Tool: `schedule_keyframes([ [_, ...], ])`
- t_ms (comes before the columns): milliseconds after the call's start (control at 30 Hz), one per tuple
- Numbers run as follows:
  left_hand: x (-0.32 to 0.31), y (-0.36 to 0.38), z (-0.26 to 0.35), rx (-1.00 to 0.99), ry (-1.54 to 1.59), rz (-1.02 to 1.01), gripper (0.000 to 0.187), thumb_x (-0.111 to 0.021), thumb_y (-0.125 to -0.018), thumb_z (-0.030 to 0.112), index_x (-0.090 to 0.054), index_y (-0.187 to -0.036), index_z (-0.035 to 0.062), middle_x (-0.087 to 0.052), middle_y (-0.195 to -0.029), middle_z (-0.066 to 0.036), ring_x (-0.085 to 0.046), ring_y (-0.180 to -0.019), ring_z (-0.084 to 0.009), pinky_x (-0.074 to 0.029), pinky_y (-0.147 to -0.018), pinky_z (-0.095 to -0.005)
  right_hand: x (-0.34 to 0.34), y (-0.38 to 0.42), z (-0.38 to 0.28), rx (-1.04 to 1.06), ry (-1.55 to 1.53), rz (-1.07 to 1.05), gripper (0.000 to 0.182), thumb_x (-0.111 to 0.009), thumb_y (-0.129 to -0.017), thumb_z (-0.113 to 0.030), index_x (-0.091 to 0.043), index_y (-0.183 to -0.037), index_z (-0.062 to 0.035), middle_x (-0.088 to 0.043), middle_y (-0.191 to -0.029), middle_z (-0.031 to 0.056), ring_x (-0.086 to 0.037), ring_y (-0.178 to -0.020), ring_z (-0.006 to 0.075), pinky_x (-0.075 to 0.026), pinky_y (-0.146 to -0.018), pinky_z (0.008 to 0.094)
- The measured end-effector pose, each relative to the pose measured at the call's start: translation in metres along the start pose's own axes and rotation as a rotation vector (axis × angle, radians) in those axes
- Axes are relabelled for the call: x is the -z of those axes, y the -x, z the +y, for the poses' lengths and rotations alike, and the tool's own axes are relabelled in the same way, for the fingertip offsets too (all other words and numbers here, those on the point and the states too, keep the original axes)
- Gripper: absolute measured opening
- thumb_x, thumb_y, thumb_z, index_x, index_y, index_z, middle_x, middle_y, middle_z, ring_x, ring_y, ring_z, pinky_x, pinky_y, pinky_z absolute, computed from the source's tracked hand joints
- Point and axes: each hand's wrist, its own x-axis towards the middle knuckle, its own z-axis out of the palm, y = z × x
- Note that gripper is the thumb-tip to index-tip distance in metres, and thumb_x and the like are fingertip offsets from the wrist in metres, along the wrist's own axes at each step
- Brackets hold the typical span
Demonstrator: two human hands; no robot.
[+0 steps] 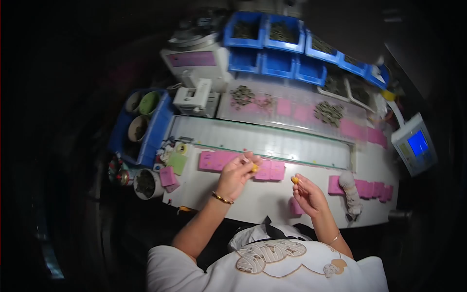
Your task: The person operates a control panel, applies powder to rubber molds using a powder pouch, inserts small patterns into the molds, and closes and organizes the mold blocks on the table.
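My left hand [234, 176] is over the front of the white table, its thumb and fingers brought together in front of a row of pink blocks [214, 160]. A small yellow cover [254, 168] shows at its fingertips. To the right, my right hand [311, 197] is raised with its fingers curled and another yellow cover [295, 180] at a fingertip. Close beside it on the table is a single pink block [296, 207]. I cannot tell what small thing either hand pinches.
Behind the hands runs a long glass-topped channel [262, 141], then a clear tray [292, 124] with heaps of small parts. Blue bins [243, 44] are stacked at the back. At right are a wrapped roll [352, 197], more pink blocks [374, 190] and a display unit [414, 143].
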Motion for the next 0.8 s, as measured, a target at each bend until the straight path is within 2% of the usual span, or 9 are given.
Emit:
schedule_keyframes([
  [33,-0.020,0.000,-0.015,0.041,0.000,-0.029,0.026,-0.052,-0.098,0.003,-0.051,-0.124,-0.0006,-0.060,-0.122,-0.014,-0.060,-0.111,-0.0238,-0.047,-0.104,-0.0381,-0.004,0.004,-0.006,0.040,-0.005,-0.018,0.036,-0.060,-0.094,-0.005,-0.052,-0.128,0.0041,-0.063,-0.111,0.0118,-0.063,-0.089,0.0159,-0.054,-0.081,0.0253],
  [133,-0.069,-0.001,-0.051,-0.017,-0.132,-0.058,0.019,-0.060,-0.096,0.007,-0.059,-0.115,0.0048,-0.066,-0.116,-0.009,-0.061,-0.098,-0.0112,-0.051,-0.081,-0.0259,-0.014,0.021,-0.024,0.145,-0.010,0.026,0.031,-0.061,-0.095,-0.005,-0.055,-0.124,0.0030,-0.064,-0.111,0.0115,-0.064,-0.090,0.0155,-0.053,-0.081,0.0245],
  [300,-0.111,-0.002,-0.075,-0.005,-0.140,-0.103,0.022,-0.062,-0.096,0.010,-0.059,-0.117,0.0027,-0.067,-0.116,-0.011,-0.063,-0.099,-0.0139,-0.052,-0.083,-0.0253,-0.001,0.044,-0.054,0.322,0.101,-0.043,0.020,-0.060,-0.095,-0.005,-0.061,-0.115,0.0016,-0.066,-0.109,0.0102,-0.065,-0.095,0.0146,-0.054,-0.088,0.0262],
  [333,-0.123,-0.001,-0.076,-0.049,-0.213,-0.101,0.021,-0.063,-0.094,0.007,-0.059,-0.115,0.0017,-0.067,-0.116,-0.012,-0.064,-0.099,-0.0146,-0.054,-0.083,-0.0268,0.006,0.048,-0.058,0.335,0.128,-0.042,0.019,-0.060,-0.095,-0.003,-0.061,-0.113,-0.0001,-0.064,-0.114,0.0096,-0.064,-0.098,0.0152,-0.054,-0.090,0.0258],
  [467,-0.147,0.001,-0.088,-0.119,-0.404,-0.158,0.024,-0.066,-0.087,-0.006,-0.061,-0.110,-0.0017,-0.066,-0.115,-0.013,-0.062,-0.103,-0.0155,-0.058,-0.084,-0.0309,0.022,0.065,-0.073,0.414,0.206,-0.028,0.016,-0.060,-0.094,-0.003,-0.063,-0.110,-0.0003,-0.065,-0.112,0.0087,-0.064,-0.098,0.0146,-0.054,-0.091,0.0262],
  [567,-0.162,0.002,-0.101,-0.206,-0.498,-0.220,0.023,-0.065,-0.086,-0.009,-0.061,-0.108,-0.0026,-0.066,-0.112,-0.013,-0.065,-0.099,-0.0172,-0.059,-0.085,-0.0314,0.030,0.073,-0.080,0.502,0.260,-0.015,0.015,-0.062,-0.093,-0.001,-0.064,-0.108,-0.0004,-0.065,-0.110,0.0078,-0.064,-0.098,0.0142,-0.054,-0.090,0.0271],
  [800,-0.182,0.005,-0.112,-0.218,-0.610,-0.248,0.026,-0.067,-0.086,-0.007,-0.060,-0.112,-0.0048,-0.065,-0.109,-0.012,-0.067,-0.094,-0.0160,-0.058,-0.083,-0.0272,0.048,0.085,-0.093,0.743,0.514,-0.041,0.017,-0.066,-0.086,0.007,-0.066,-0.101,-0.0007,-0.063,-0.106,0.0086,-0.063,-0.097,0.0145,-0.054,-0.089,0.0280],
])
